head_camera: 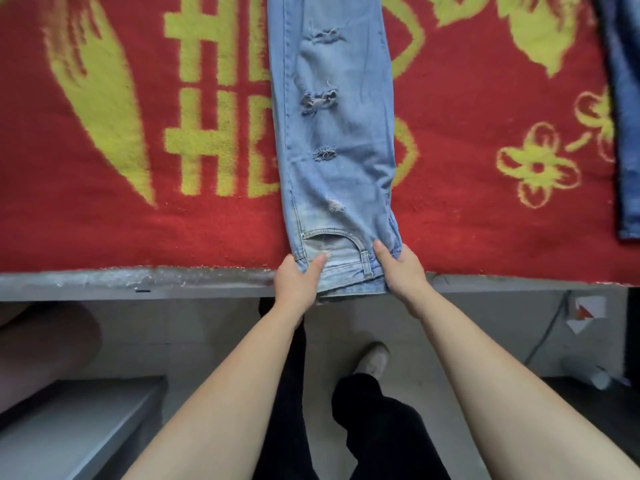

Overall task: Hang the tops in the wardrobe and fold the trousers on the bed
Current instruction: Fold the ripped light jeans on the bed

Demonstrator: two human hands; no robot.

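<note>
Light blue ripped denim jeans (332,133) lie halved lengthwise mid-frame on the red-and-yellow blanketed bed (138,220) | left hand (298,282), right hand (403,271): fingers pinching waistband | cross-folds likely remain; no tops visible.

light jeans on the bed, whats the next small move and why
Probably lift the waistband and fold it forward: the light jeans lie flat on the red blanket, and the left hand and right hand each grip a waistband corner at the near edge.
</note>
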